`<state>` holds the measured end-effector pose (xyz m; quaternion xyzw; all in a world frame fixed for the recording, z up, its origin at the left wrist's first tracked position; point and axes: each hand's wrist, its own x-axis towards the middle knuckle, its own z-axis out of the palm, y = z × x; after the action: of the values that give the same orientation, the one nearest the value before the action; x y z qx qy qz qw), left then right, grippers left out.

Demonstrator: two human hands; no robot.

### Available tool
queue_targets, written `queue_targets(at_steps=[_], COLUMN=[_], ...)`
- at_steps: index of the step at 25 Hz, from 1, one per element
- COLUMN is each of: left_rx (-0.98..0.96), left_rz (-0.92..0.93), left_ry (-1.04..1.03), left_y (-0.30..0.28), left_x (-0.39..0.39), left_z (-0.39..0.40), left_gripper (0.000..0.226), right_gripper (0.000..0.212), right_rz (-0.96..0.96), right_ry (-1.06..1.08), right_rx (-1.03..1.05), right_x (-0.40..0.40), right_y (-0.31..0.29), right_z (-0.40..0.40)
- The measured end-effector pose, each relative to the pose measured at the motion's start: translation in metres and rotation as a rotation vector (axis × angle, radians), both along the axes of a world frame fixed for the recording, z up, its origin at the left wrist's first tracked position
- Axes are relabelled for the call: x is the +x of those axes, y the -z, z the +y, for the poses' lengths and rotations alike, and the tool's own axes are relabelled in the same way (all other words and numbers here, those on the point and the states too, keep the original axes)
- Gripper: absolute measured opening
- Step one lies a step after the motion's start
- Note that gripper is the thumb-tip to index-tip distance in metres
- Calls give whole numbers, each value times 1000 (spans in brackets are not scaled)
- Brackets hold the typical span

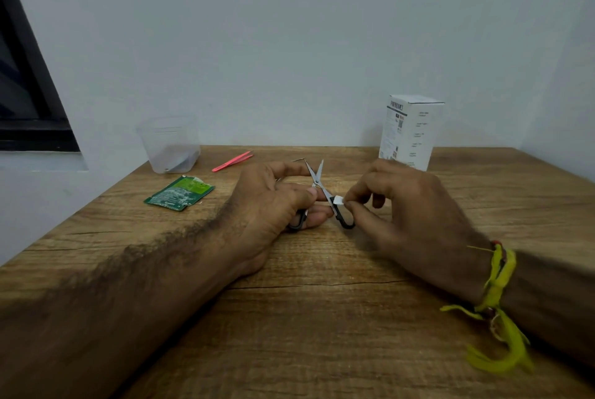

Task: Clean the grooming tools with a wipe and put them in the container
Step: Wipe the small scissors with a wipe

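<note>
I saw the left hand (273,202) gripping small scissors (317,186) above the counter (322,318), blades apart, while the right hand's (396,205) fingers pinched a wipe (338,200) on one shank; a slip risked a nick.

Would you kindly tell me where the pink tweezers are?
The pink tweezers lie on the wooden table, left of centre, between the clear plastic container and the scissors.
</note>
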<state>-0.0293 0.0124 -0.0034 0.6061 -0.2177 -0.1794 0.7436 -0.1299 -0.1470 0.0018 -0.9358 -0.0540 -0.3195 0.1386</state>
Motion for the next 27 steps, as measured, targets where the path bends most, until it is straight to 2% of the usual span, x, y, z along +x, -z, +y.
queue_targets(at_steps=[4, 7, 9, 13, 16, 19, 22, 27], left_rx=[-14, -13, -16, -5, -8, 8, 42, 86], left_rz=[-10, -23, -26, -40, -37, -45, -58, -116], left_ry=[-2, -18, -33, -35, -46, -45, -37, -13], left_y=[2, 3, 2, 2, 0, -1, -2, -4], left_x=[-4, -6, -5, -8, -5, -6, -6, -6], left_z=[-2, -2, -3, -2, -2, -1, -1, 0], left_gripper=[33, 33, 33, 34, 34, 33, 32, 28], right_gripper=[6, 10, 10, 9, 10, 9, 6, 8], right_rz=[90, 155, 196, 288, 227, 298, 366, 335], right_ry=[133, 151, 137, 112, 84, -27, -97, -194], right_rx=[203, 428, 508, 329, 381, 292, 126, -287], right_x=[7, 10, 10, 3, 6, 4, -1, -3], right_y=[5, 5, 3, 1, 2, -4, -12, -21], right_z=[7, 9, 8, 8, 8, 3, -4, -8])
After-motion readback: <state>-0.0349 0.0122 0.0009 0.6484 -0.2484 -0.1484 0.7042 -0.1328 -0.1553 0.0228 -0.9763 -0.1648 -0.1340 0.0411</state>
